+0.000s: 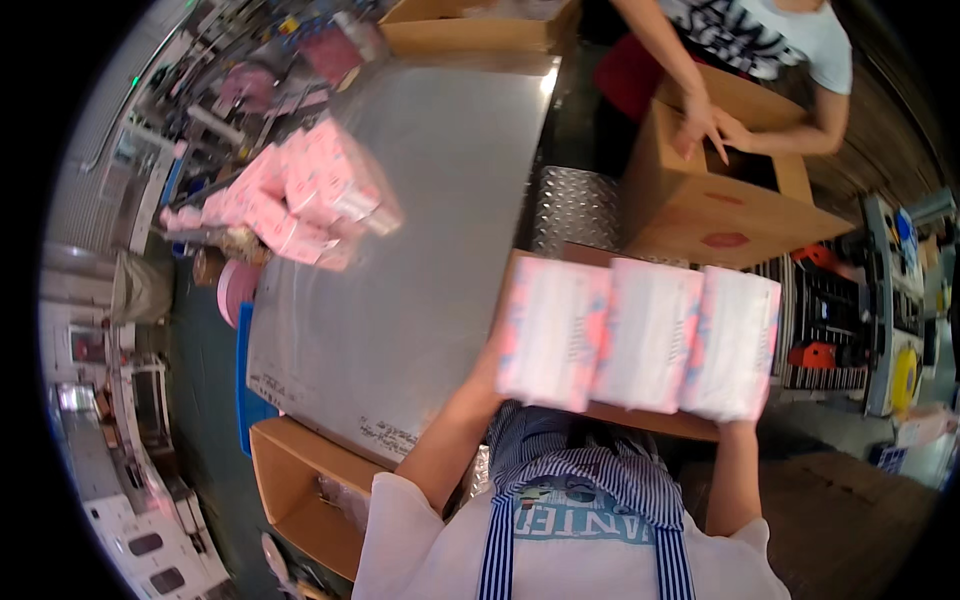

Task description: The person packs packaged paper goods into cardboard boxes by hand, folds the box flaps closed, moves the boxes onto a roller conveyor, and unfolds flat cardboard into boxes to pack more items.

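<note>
Three soft packs in pink and white wrap, which look like tissue packs (648, 335), stand side by side in a row before me. My left hand (489, 372) presses on the row's left end, its fingers mostly hidden behind the wrap. At the other end my right hand (738, 432) grips the rightmost pack from its near right corner, fingers hidden too. Brown cardboard (640, 418), seemingly an open carton, shows beneath and around the row. How deep the packs sit relative to it I cannot tell.
A metal table (430, 200) stretches along my left, with a pile of pink packs (300, 195) at its far-left edge. Across from me a co-worker's hands (705, 130) reach into an open carton (690, 200). Another carton (290, 480) stands lower left. Rollers (825, 310) run at right.
</note>
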Action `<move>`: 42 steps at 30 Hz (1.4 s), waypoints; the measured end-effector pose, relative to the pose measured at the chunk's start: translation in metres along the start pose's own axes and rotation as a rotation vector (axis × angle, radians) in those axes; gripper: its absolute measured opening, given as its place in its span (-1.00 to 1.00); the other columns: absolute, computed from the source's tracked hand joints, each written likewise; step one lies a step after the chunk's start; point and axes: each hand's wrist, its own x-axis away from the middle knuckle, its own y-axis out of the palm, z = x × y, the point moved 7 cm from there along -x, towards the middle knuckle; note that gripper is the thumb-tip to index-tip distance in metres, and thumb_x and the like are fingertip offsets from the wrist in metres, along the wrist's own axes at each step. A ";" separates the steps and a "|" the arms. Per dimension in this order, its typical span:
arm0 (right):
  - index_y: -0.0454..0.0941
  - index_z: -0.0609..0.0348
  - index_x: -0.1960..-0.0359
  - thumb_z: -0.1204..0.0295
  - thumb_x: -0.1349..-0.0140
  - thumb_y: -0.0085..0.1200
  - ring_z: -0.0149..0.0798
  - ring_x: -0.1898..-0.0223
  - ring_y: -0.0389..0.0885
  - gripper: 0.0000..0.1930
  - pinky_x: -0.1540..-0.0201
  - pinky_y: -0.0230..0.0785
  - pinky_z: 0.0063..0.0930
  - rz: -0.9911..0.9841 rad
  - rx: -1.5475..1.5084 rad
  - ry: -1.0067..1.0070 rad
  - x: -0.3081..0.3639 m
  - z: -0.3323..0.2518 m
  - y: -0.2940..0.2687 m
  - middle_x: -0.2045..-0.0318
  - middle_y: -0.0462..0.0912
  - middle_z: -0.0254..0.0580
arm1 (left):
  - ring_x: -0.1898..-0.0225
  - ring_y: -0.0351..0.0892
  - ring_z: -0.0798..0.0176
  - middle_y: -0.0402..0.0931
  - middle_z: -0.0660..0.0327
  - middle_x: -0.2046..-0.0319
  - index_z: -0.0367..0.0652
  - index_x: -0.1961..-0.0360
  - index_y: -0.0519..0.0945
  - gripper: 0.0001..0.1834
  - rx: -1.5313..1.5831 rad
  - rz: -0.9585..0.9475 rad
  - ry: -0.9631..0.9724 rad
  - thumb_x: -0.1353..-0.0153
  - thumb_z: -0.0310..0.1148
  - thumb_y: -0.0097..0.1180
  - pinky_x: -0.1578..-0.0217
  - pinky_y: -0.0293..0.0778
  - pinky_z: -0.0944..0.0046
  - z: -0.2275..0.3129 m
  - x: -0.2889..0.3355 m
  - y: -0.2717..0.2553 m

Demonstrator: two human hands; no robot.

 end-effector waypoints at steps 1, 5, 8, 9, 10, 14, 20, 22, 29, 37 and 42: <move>0.25 0.25 -0.16 0.08 -0.32 -0.25 -0.16 0.01 0.51 -0.46 -0.02 0.41 -0.24 0.132 0.070 -0.054 0.005 -0.021 -0.019 -0.03 0.46 -0.06 | -0.11 0.37 0.25 0.34 0.14 -0.13 -0.24 -0.21 0.24 -0.37 0.037 -0.015 -0.071 -0.24 -0.05 -0.04 -0.09 0.33 0.15 -0.031 -0.012 0.018; 0.40 0.26 -0.02 -0.04 -0.31 -0.25 -0.14 0.19 0.57 -0.43 0.16 0.45 -0.27 0.261 0.188 0.180 -0.010 -0.030 -0.119 0.14 0.56 -0.11 | -0.17 0.28 0.15 0.27 0.20 -0.18 0.00 -0.25 0.22 -0.23 -0.008 0.103 -0.684 -0.14 0.26 -0.09 -0.12 0.23 -0.07 -0.167 -0.045 0.022; 0.27 0.25 -0.13 0.17 -0.23 -0.07 -0.01 0.01 0.43 -0.48 -0.03 0.30 -0.26 0.324 0.695 -0.127 -0.013 -0.026 -0.139 0.02 0.44 0.03 | -0.26 0.06 0.00 0.03 0.13 -0.29 0.06 -0.30 0.11 -0.15 -0.151 0.382 -0.851 -0.12 0.36 -0.23 -0.20 -0.01 -0.19 -0.204 -0.049 0.005; 0.18 0.24 -0.19 0.32 -0.15 0.04 0.06 -0.12 0.31 -0.42 -0.15 0.18 -0.23 0.225 1.198 -0.470 -0.004 -0.027 -0.119 -0.09 0.34 0.10 | -0.29 -0.09 -0.07 -0.09 0.14 -0.33 0.15 -0.33 0.01 -0.08 -0.292 0.308 -0.769 -0.06 0.47 -0.37 -0.18 -0.12 -0.31 -0.212 -0.052 -0.003; 0.22 0.17 -0.18 0.40 -0.05 0.08 0.11 -0.11 0.26 -0.40 -0.12 0.20 -0.15 0.219 1.573 -0.655 0.014 -0.042 -0.070 -0.08 0.32 0.05 | -0.29 -0.09 -0.07 -0.09 0.14 -0.33 0.15 -0.33 0.01 -0.08 -0.322 0.312 -0.784 -0.06 0.47 -0.37 -0.18 -0.12 -0.31 -0.218 -0.048 -0.012; 0.35 0.16 -0.02 0.41 0.03 0.10 0.08 -0.03 0.30 -0.51 -0.01 0.28 -0.13 0.045 1.820 -0.321 -0.031 0.007 -0.080 0.04 0.34 0.06 | -0.19 0.12 -0.07 0.07 0.09 -0.24 0.04 -0.25 0.09 -0.26 -1.134 0.156 -0.625 -0.16 0.25 -0.23 -0.09 0.14 -0.14 -0.233 -0.067 -0.033; 0.39 0.20 0.09 0.35 0.07 0.15 0.11 0.09 0.40 -0.55 0.07 0.31 -0.15 -0.185 1.674 -0.011 -0.093 0.050 -0.122 0.08 0.37 0.00 | 0.02 0.38 -0.06 0.43 0.01 0.08 -0.15 0.26 0.58 -0.72 -1.933 0.100 0.091 -0.08 -0.21 0.10 0.06 0.38 0.09 -0.234 -0.096 0.031; 0.42 0.17 0.14 0.38 -0.06 0.02 0.02 0.09 0.41 -0.69 0.12 0.31 -0.13 -0.242 1.601 -0.508 -0.036 -0.025 -0.066 0.21 0.44 -0.07 | -0.07 0.32 -0.13 0.33 -0.09 -0.06 -0.16 0.01 0.45 -0.52 -2.100 -0.364 0.496 0.00 -0.27 0.15 -0.08 0.29 0.09 -0.261 -0.093 0.062; 0.30 0.25 0.01 0.41 -0.12 -0.14 0.14 0.38 0.59 -0.62 0.29 0.39 -0.01 -0.001 1.766 -0.003 -0.028 -0.048 -0.157 0.44 0.60 0.15 | -0.13 0.28 -0.11 0.34 -0.07 -0.08 -0.16 0.00 0.46 -0.54 -2.262 -0.446 -0.039 -0.02 -0.31 0.10 -0.14 0.24 0.10 -0.312 -0.146 0.054; 0.40 0.26 0.09 0.44 -0.06 -0.07 0.11 0.38 0.58 -0.67 0.33 0.42 -0.10 0.201 1.918 -0.284 -0.093 -0.129 -0.208 0.47 0.59 0.09 | -0.17 0.24 -0.13 0.30 -0.13 -0.11 -0.24 -0.04 0.41 -0.48 -2.216 0.100 0.339 -0.06 -0.22 0.09 -0.15 0.19 0.04 -0.176 -0.109 0.032; 0.31 0.36 0.00 0.44 -0.14 -0.19 -0.02 0.35 0.63 -0.62 0.31 0.50 -0.22 -0.076 2.272 -0.006 -0.110 -0.054 -0.206 0.37 0.62 0.01 | 0.03 0.43 -0.17 0.45 -0.20 0.11 -0.30 -0.17 0.16 -0.32 -2.108 0.743 0.072 -0.07 -0.24 0.11 0.08 0.37 -0.03 -0.127 -0.063 -0.017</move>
